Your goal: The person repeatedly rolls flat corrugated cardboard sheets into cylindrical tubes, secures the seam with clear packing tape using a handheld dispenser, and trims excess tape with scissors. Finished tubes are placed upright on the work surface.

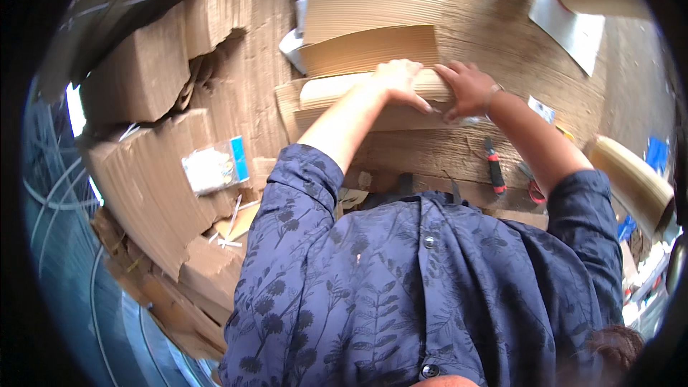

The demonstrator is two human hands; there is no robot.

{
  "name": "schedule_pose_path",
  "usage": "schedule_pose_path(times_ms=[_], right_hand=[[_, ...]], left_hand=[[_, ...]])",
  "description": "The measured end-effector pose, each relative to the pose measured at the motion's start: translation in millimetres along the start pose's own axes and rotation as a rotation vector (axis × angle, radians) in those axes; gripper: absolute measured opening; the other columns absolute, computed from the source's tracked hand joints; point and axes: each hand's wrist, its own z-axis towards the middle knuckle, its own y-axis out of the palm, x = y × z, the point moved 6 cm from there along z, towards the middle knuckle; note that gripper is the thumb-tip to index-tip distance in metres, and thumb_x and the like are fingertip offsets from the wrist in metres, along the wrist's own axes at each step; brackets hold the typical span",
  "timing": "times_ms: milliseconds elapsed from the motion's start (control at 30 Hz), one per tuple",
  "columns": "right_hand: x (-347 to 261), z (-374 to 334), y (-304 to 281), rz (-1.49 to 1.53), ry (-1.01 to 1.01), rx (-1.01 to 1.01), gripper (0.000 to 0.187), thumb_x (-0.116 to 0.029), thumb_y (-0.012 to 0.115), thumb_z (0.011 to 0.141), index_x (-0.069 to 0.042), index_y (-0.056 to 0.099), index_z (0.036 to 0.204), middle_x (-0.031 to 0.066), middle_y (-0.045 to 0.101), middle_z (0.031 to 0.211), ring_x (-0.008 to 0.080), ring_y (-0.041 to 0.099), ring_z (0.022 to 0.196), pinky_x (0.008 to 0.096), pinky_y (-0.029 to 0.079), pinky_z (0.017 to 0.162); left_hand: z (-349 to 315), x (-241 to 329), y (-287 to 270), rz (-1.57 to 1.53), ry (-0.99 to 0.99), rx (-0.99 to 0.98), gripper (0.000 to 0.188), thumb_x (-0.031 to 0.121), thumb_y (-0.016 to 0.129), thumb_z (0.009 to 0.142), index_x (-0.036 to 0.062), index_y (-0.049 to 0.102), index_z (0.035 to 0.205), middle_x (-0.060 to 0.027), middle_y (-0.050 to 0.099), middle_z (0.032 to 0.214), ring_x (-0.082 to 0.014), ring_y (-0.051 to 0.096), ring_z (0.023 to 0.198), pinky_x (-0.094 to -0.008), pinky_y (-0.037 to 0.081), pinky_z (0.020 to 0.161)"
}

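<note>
Cardboard roll (326, 91) lies crosswise on the surface (408, 149). Left hand (398, 83) grasps across it; right hand (467, 91) grasps its right end. Step: apparently rolling; next move likely calls for even two-handed pressure.

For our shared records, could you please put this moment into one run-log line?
left hand: on cardboard roll | right hand: at roll's right end | nearby: red-and-black tool, clear packet
</note>
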Motion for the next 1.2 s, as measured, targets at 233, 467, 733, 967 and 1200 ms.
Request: schedule_pose_path(times_ms=[233, 467, 733, 967, 1200], right_hand=[[-21.0, -45.0, 39.0, -0.102, -0.075, 0.367, 0.102, -0.024, 0.086, 0.054, -0.017, 0.038, 0.144, 0.0186, 0.043, 0.140, 0.0453, 0.038, 0.129, 0.0468, 0.046, 0.102], [-27.2, -68.8, 69.4, -0.257, -0.159, 0.633, 0.066, -0.019, 0.064, 0.072, -0.018, 0.050, 0.136, 0.0164, 0.045, 0.137, 0.0448, 0.041, 0.126, 0.0445, 0.053, 0.085], [-18.4, -59.9, 56.3, -0.137, -0.121, 0.468, 0.089, -0.015, 0.076, 0.064, -0.019, 0.039, 0.144, 0.0164, 0.040, 0.145, 0.0428, 0.038, 0.131, 0.0428, 0.052, 0.092], [-11.9, -36.1, 42.3, -0.141, -0.033, 0.309, 0.103, -0.028, 0.087, 0.059, -0.022, 0.034, 0.147, 0.0130, 0.040, 0.145, 0.0404, 0.037, 0.134, 0.0449, 0.046, 0.104], [-1.8, -5.4, 9.3, -0.038, -0.051, 0.094, 0.113, -0.031, 0.090, 0.051, -0.018, 0.035, 0.148, 0.0131, 0.045, 0.141, 0.0382, 0.044, 0.126, 0.0433, 0.042, 0.106]], left_hand=[[-40.2, 10.7, 21.8, 0.028, 0.111, 0.206, 0.113, 0.064, 0.079, 0.060, 0.0070, 0.035, 0.148, -0.0186, 0.040, 0.147, -0.0347, 0.035, 0.138, -0.0481, 0.027, 0.113], [-61.4, 13.2, 46.2, 0.010, 0.101, 0.325, 0.114, 0.061, 0.083, 0.057, 0.0080, 0.036, 0.147, -0.0194, 0.039, 0.146, -0.0385, 0.034, 0.136, -0.0499, 0.025, 0.114], [-35.8, 1.2, 37.6, 0.000, 0.082, 0.250, 0.112, 0.066, 0.078, 0.057, 0.0045, 0.041, 0.144, -0.0171, 0.045, 0.143, -0.0317, 0.037, 0.137, -0.0433, 0.027, 0.114], [-68.1, -15.0, 44.1, -0.020, 0.177, 0.644, 0.084, 0.056, 0.073, 0.074, 0.0051, 0.048, 0.137, -0.0145, 0.051, 0.138, -0.0315, 0.045, 0.129, -0.0459, 0.032, 0.110], [-163.5, -57.7, 56.9, 0.107, -0.078, 1.020, 0.058, 0.043, 0.074, 0.079, 0.0119, 0.060, 0.126, -0.0104, 0.056, 0.129, -0.0300, 0.049, 0.122, -0.0473, 0.033, 0.108]])
